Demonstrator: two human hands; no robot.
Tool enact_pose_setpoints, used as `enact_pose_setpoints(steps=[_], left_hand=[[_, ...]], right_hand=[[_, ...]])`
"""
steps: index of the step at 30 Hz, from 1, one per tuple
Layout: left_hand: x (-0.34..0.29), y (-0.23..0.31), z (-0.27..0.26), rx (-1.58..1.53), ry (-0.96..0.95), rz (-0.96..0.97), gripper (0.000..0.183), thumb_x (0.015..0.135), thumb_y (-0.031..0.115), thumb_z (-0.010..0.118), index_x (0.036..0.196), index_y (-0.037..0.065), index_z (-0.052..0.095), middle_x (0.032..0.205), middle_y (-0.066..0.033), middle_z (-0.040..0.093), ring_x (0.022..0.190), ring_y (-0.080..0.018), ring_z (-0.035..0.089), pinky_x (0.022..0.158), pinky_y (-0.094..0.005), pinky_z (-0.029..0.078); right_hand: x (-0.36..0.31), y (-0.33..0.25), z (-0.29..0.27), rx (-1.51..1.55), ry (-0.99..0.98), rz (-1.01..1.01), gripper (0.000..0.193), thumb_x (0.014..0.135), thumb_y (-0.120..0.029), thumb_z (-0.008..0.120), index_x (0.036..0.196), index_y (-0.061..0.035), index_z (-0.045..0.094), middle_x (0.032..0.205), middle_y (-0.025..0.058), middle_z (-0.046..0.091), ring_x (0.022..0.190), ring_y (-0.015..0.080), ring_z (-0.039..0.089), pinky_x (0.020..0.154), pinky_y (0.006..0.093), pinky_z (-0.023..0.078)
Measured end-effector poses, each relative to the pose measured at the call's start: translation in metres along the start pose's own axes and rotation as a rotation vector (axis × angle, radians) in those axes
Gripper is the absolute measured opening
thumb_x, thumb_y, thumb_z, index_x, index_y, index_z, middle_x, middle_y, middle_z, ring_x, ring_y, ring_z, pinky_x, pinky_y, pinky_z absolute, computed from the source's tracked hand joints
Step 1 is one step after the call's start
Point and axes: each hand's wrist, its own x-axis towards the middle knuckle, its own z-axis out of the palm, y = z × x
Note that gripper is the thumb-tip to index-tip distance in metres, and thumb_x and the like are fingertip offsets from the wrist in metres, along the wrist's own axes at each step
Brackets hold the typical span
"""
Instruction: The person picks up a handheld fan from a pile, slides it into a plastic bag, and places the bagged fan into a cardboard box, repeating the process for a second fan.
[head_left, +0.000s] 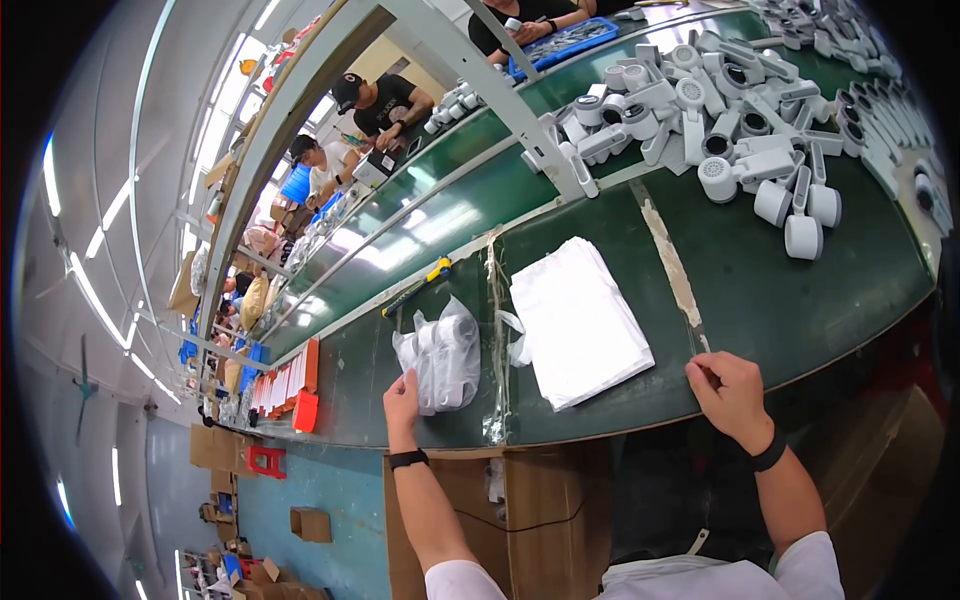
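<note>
At left fingers (409, 384), crinkled translucent bag (440, 364)

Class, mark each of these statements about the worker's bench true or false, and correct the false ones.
1. The left hand touches the clear plastic bag. True.
2. The white stack lies to the right of that bag. True.
3. The right hand rests on the white stack. False: it is apart from the stack, to its right.
4. The yellow-and-black tool lies on the green bench. True.
5. Only one wrist wears a dark band. False: both do.
</note>
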Motion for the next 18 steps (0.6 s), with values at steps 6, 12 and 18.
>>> enact_pose_setpoints(steps=[6, 12, 18], left_hand=[[-0.046, 0.082, 0.011, 0.258, 0.305, 0.315, 0.062, 0.082, 0.047, 0.070, 0.121, -0.001, 0.061, 0.128, -0.0216, 0.057, 0.114, -0.0384, 0.056, 0.096, -0.0417, 0.045], [-0.058, 0.113, 0.043, 0.693, -0.090, 0.068, 0.078, 0.073, 0.067, 0.064, 0.130, 0.014, 0.058, 0.147, -0.0156, 0.037, 0.126, -0.0426, 0.045, 0.098, -0.0584, 0.041], [-0.044, 0.085, 0.045, 0.615, -0.080, 0.145, 0.065, 0.073, 0.054, 0.068, 0.117, 0.006, 0.067, 0.144, -0.0130, 0.043, 0.123, -0.0424, 0.045, 0.099, -0.0545, 0.041]], right_hand=[[-0.001, 0.005, 0.002, -0.064, 0.003, -0.014, 0.006, 0.080, -0.006, 0.070, 0.082, -0.0005, 0.067, 0.065, 0.0086, 0.060, 0.049, 0.0177, 0.055, 0.048, 0.0282, 0.043], [-0.003, 0.003, -0.001, -0.076, 0.025, -0.056, 0.006, 0.079, -0.006, 0.070, 0.082, -0.0011, 0.067, 0.065, 0.0080, 0.061, 0.049, 0.0169, 0.055, 0.048, 0.0275, 0.043], [-0.003, 0.001, 0.000, -0.051, 0.020, -0.048, 0.006, 0.079, -0.008, 0.070, 0.081, -0.0027, 0.067, 0.065, 0.0073, 0.061, 0.050, 0.0187, 0.057, 0.049, 0.0290, 0.044]])
